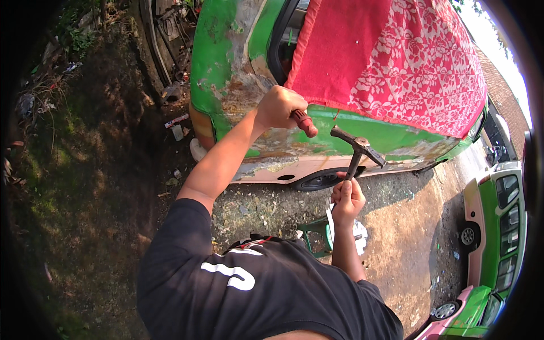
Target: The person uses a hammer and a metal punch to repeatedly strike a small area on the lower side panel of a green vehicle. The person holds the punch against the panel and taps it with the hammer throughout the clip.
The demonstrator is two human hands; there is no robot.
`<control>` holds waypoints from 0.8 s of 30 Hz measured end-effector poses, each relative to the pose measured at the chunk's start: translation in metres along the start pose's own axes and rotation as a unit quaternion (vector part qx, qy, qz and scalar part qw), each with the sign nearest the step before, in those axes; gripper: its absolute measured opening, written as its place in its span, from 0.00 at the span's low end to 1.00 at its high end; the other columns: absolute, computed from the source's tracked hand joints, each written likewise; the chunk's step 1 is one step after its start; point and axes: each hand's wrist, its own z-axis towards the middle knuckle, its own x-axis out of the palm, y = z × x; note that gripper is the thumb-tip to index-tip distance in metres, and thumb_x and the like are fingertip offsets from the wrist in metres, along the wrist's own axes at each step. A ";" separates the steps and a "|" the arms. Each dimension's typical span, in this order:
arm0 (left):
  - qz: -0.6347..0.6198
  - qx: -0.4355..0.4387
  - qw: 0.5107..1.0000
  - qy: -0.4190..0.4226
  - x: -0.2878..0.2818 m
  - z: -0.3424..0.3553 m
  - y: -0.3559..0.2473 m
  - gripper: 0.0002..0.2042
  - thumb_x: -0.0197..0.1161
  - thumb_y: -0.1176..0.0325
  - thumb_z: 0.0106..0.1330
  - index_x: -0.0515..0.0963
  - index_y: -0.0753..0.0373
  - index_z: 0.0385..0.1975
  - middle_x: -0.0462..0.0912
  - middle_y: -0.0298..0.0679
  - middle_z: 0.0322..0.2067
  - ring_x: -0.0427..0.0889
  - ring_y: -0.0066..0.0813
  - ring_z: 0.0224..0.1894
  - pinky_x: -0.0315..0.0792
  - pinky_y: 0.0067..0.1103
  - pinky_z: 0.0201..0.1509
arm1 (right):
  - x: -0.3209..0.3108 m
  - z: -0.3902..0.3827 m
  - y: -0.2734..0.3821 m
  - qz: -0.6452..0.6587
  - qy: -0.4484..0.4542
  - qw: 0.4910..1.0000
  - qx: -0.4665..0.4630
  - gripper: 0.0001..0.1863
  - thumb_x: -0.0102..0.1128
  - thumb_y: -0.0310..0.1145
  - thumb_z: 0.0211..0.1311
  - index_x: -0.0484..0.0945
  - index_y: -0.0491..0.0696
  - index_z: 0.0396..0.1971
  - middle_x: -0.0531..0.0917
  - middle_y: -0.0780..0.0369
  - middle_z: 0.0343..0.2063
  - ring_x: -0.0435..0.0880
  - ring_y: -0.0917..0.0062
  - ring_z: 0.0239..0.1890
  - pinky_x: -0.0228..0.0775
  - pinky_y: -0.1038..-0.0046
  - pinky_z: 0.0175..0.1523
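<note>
My left hand (279, 106) is closed around a red-handled tool (304, 122), held up against the patchy side of a green and pink van (222, 51); the tool's working end is hidden by my hand and arm. Lower and to the right, my right hand (348, 198) grips a hammer (358, 146) by its handle, its metal head upright a little right of the red handle. The van's body around my left hand shows rusty, scraped and filler-like patches. A red floral cloth (413, 62) covers much of its window area just above both hands.
A green plastic stool (316, 238) stands on gritty ground below the van, near its wheel (317, 180). Other green and pink vehicles (496, 226) are parked at the right. Wooden planks (148, 51) and debris lie at the upper left beside dark, mossy ground.
</note>
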 end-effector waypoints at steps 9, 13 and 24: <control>0.011 0.000 1.000 0.003 0.002 -0.003 0.010 0.11 0.69 0.72 0.32 0.71 0.61 0.13 0.71 0.38 0.13 0.75 0.39 0.17 0.68 0.27 0.21 | 0.004 0.001 -0.001 -0.005 0.011 1.000 -0.002 0.18 0.53 0.37 0.72 0.76 0.36 0.48 0.68 0.72 0.19 0.61 0.92 0.19 0.53 0.86 0.23; 0.014 -0.008 1.000 0.016 0.001 0.000 0.008 0.11 0.69 0.72 0.33 0.71 0.61 0.13 0.71 0.39 0.13 0.75 0.39 0.18 0.68 0.28 0.21 | 0.002 -0.002 -0.008 -0.047 0.027 0.990 -0.129 0.18 0.51 0.39 0.73 0.74 0.36 0.46 0.68 0.71 0.18 0.61 0.91 0.17 0.50 0.86 0.21; 0.052 -0.052 0.997 0.013 0.011 0.005 0.006 0.08 0.66 0.68 0.39 0.72 0.58 0.12 0.74 0.39 0.14 0.77 0.40 0.18 0.68 0.31 0.21 | 0.004 0.002 -0.004 -0.169 -0.012 0.980 -0.106 0.15 0.54 0.37 0.71 0.78 0.38 0.42 0.66 0.74 0.19 0.58 0.93 0.20 0.46 0.86 0.24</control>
